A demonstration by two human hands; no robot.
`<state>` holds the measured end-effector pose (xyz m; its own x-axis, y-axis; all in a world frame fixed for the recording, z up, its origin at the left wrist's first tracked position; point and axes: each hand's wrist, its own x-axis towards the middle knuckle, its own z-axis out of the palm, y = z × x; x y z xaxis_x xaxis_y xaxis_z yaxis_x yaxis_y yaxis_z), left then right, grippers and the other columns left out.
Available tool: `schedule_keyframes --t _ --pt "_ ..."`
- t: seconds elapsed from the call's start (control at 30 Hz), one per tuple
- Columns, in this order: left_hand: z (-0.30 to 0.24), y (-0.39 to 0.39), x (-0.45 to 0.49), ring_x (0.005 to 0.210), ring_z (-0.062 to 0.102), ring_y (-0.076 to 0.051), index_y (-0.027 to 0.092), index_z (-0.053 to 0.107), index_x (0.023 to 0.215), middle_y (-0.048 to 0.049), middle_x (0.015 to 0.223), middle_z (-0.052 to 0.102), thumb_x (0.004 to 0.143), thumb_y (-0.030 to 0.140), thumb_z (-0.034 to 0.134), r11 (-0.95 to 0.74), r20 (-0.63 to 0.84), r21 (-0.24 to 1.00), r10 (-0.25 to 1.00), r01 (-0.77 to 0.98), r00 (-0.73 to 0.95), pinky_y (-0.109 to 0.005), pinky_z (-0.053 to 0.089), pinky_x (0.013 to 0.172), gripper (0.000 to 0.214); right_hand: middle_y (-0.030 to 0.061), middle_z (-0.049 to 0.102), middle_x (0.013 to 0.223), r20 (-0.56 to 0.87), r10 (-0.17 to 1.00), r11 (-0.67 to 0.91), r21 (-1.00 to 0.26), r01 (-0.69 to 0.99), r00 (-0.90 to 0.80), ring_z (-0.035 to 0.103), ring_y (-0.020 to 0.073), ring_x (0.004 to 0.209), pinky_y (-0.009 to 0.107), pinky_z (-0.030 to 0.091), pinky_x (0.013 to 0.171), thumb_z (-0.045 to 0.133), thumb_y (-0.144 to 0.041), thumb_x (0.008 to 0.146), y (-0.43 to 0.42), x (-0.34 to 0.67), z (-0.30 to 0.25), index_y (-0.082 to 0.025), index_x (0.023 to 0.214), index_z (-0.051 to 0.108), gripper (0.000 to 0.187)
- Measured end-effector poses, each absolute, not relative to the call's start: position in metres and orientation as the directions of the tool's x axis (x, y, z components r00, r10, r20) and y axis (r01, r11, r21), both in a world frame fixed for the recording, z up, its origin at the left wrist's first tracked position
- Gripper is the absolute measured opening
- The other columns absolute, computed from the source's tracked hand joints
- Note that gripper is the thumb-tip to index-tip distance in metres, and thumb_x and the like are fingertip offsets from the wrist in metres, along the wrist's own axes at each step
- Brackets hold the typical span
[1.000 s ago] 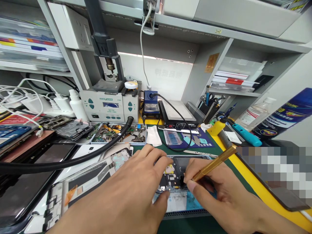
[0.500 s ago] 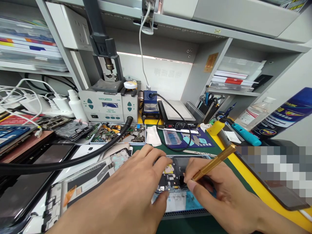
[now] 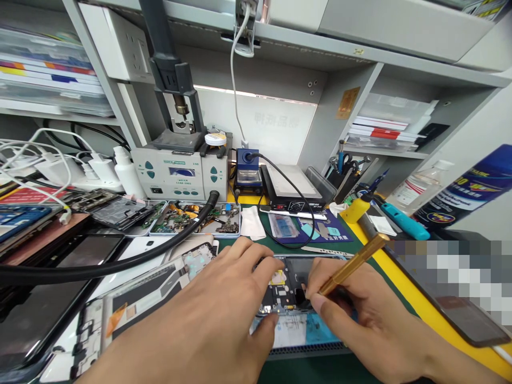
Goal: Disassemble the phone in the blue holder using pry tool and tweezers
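An opened phone [image 3: 283,293] lies across a light pad [image 3: 291,330] in front of me, its dark internals and small parts showing. My left hand [image 3: 224,298] grips the phone's left part, fingers over the top and thumb at the near edge. Held like a pen in my right hand [image 3: 360,320] is a slim gold-coloured metal tool [image 3: 352,265], its handle slanting up to the right. Its working tip is hidden behind my fingers, over the right half of the phone. Close to those fingertips is a small black piece [image 3: 301,296].
A thick black hose [image 3: 160,258] arches over several phones and a phone frame [image 3: 94,330] on the left. Behind are a tray of circuit boards [image 3: 196,218], a rework station [image 3: 180,170] and a hot plate [image 3: 294,192]. A dark phone [image 3: 440,298] lies at right.
The camera view has shifted very slightly. My right hand and the gold-coloured tool have moved a touch to the right; my left hand keeps its hold on the phone.
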<state>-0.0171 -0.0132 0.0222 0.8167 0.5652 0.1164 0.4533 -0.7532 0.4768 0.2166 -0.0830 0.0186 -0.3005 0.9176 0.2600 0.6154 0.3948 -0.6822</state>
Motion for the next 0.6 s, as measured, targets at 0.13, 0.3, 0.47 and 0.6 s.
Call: schedule_keyframes --t 0.13,0.3,0.47,0.6 --pt "0.0223 -0.0134 -0.0162 0.116 0.054 -0.028 0.027 0.053 0.101 -0.0026 0.119 0.060 0.083 0.015 0.060 -0.749 0.113 0.478 0.571 0.460 0.813 -0.047 0.053 0.094 0.023 -0.0050 0.053 0.072 0.256 0.918 0.393 -0.680 0.619 -0.302 0.051 0.0130 0.057 0.024 0.043 0.052 0.056 -0.007 0.089 -0.0827 0.2170 0.0192 -0.024 0.088 0.055 0.017" --pt "0.0232 -0.0131 -0.0159 0.118 0.054 -0.029 0.027 0.054 0.103 -0.0035 0.120 0.060 0.084 0.016 0.060 -0.754 0.113 0.475 0.565 0.455 0.818 -0.048 0.052 0.096 0.023 -0.0050 0.053 0.071 0.259 0.917 0.396 -0.680 0.618 -0.302 0.051 0.0130 0.057 0.024 0.043 0.052 0.056 -0.007 0.088 -0.0827 0.2171 0.0194 -0.024 0.086 0.054 0.017" --pt "0.0243 -0.0124 -0.0154 0.120 0.054 -0.029 0.026 0.055 0.107 -0.0043 0.122 0.059 0.086 0.018 0.060 -0.751 0.105 0.477 0.565 0.457 0.819 -0.048 0.051 0.100 0.024 -0.0046 0.054 0.070 0.258 0.919 0.391 -0.677 0.624 -0.297 0.051 0.0130 0.056 0.024 0.042 0.051 0.057 -0.008 0.087 -0.0830 0.2184 0.0203 -0.024 0.085 0.054 0.016" --pt "0.0250 -0.0119 -0.0144 0.119 0.054 -0.030 0.026 0.056 0.105 -0.0051 0.121 0.061 0.084 0.016 0.060 -0.753 0.109 0.477 0.562 0.453 0.820 -0.047 0.052 0.098 0.024 -0.0041 0.055 0.069 0.261 0.919 0.392 -0.678 0.622 -0.295 0.051 0.0131 0.055 0.024 0.042 0.050 0.057 -0.008 0.086 -0.0823 0.2193 0.0202 -0.023 0.085 0.054 0.016"
